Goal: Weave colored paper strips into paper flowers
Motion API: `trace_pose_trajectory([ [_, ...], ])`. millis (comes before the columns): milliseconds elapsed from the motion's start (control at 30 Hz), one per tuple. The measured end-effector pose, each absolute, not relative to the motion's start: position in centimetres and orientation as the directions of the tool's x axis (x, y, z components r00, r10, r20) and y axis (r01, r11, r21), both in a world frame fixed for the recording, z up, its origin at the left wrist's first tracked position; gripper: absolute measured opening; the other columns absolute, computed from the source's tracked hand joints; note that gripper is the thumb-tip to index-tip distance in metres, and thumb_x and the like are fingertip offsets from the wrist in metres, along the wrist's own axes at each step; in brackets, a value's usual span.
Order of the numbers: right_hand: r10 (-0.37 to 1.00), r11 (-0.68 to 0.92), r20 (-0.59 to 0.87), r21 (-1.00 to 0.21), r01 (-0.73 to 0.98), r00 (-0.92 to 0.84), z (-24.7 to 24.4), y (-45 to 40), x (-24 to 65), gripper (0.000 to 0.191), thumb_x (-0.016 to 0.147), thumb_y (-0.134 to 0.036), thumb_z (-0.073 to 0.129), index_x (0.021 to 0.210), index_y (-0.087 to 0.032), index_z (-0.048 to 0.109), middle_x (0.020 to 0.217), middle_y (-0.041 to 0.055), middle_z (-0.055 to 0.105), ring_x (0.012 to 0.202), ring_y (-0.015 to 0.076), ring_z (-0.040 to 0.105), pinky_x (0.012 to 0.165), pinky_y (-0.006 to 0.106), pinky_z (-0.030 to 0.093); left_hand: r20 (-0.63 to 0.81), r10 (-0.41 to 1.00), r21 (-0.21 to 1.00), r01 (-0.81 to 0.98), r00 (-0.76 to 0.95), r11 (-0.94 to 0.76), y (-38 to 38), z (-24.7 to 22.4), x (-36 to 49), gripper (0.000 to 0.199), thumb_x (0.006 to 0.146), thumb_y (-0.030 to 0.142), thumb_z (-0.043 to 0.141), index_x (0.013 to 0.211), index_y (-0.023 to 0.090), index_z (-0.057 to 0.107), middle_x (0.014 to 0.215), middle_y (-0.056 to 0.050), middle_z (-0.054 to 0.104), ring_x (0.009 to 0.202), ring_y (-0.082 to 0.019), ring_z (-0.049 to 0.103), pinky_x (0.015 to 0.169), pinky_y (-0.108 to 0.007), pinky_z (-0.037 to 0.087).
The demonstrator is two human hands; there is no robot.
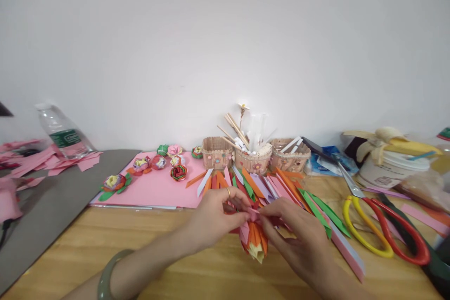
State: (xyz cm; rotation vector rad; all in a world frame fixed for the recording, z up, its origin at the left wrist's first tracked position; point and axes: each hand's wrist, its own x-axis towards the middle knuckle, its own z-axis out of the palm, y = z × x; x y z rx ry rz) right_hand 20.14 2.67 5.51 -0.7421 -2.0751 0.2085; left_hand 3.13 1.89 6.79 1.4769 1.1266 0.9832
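Observation:
At the middle of the table, my left hand (pixel 215 215) and my right hand (pixel 298 232) meet over a paper flower (pixel 256 238) of folded orange, pink and pale yellow paper. The thumb and fingers of each hand pinch a pink paper piece (pixel 253 214) at the flower's upper end. The flower's yellow tip points down toward me. Behind the hands lie many folded paper strips (pixel 281 186) in orange, pink, lilac and green. My left fingertips are partly hidden behind the paper.
Finished paper flowers (pixel 178 172) rest on pink paper sheets (pixel 154 192) at the left. Three small baskets (pixel 218 152) line the wall. Scissors (pixel 356 191) lie open at the right, near a white tub (pixel 390 173) with banana peel. A bottle (pixel 65 133) leans among pink scraps (pixel 38 161).

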Motion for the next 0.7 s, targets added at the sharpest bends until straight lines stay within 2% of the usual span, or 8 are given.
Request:
trace_pose_trajectory([
  [100, 0.690, 0.723, 0.578, -0.563, 0.399, -0.435, 6.00, 2.97, 20.13, 0.009, 0.078, -0.013, 0.052, 0.072, -0.019, 0.056, 0.061, 0.0002, 0.060, 0.053, 0.0114, 0.054, 0.048, 0.020, 0.044, -0.048, 0.971, 0.991, 0.137, 0.235, 0.016, 2.05, 6.88, 3.08, 0.014, 0.066, 0.024, 0.066, 0.065, 0.014, 0.058, 0.059, 0.002, 0.058, 0.054, -0.009, 0.053, 0.053, -0.020, 0.041],
  [200, 0.804, 0.560, 0.372, -0.736, 0.380, -0.463, 6.21, 3.33, 20.12, 0.007, 0.078, -0.018, 0.053, 0.072, -0.018, 0.058, 0.067, 0.0011, 0.063, 0.061, 0.0135, 0.058, 0.055, 0.022, 0.047, -0.040, 0.973, 0.995, 0.099, 0.225, 0.018, 2.17, 7.21, 2.88, 0.020, 0.063, 0.030, 0.069, 0.064, 0.013, 0.058, 0.061, 0.000, 0.059, 0.055, -0.010, 0.053, 0.053, -0.021, 0.041],
  [267, 0.829, 0.489, 0.285, -0.786, 0.377, -0.480, 6.14, 3.51, 20.15, 0.010, 0.079, -0.021, 0.052, 0.073, -0.017, 0.059, 0.069, 0.0018, 0.064, 0.063, 0.0145, 0.058, 0.056, 0.022, 0.047, -0.033, 0.973, 0.996, 0.089, 0.230, 0.013, 2.25, 7.39, 2.78, 0.023, 0.061, 0.032, 0.070, 0.065, 0.013, 0.059, 0.062, 0.000, 0.060, 0.056, -0.011, 0.053, 0.054, -0.022, 0.041],
  [467, 0.831, 0.444, 0.214, -0.810, 0.383, -0.513, 6.05, 3.55, 20.37, 0.015, 0.079, -0.024, 0.053, 0.073, -0.017, 0.064, 0.069, 0.0022, 0.066, 0.063, 0.0147, 0.058, 0.056, 0.023, 0.044, -0.119, 0.961, 0.991, 0.091, 0.249, 0.100, 2.40, 7.56, 2.69, 0.022, 0.059, 0.031, 0.071, 0.065, 0.013, 0.059, 0.059, 0.001, 0.058, 0.053, -0.010, 0.051, 0.050, -0.021, 0.040],
  [700, 0.847, 0.438, 0.194, -0.784, 0.441, -0.496, 6.01, 3.62, 20.27, 0.019, 0.078, -0.025, 0.053, 0.068, -0.016, 0.066, 0.062, 0.0020, 0.066, 0.057, 0.0133, 0.055, 0.052, 0.021, 0.041, -0.088, 0.953, 0.992, 0.111, 0.289, 0.058, 2.32, 7.51, 2.52, 0.016, 0.062, 0.026, 0.069, 0.065, 0.014, 0.059, 0.058, 0.002, 0.058, 0.053, -0.009, 0.052, 0.054, -0.022, 0.042],
])
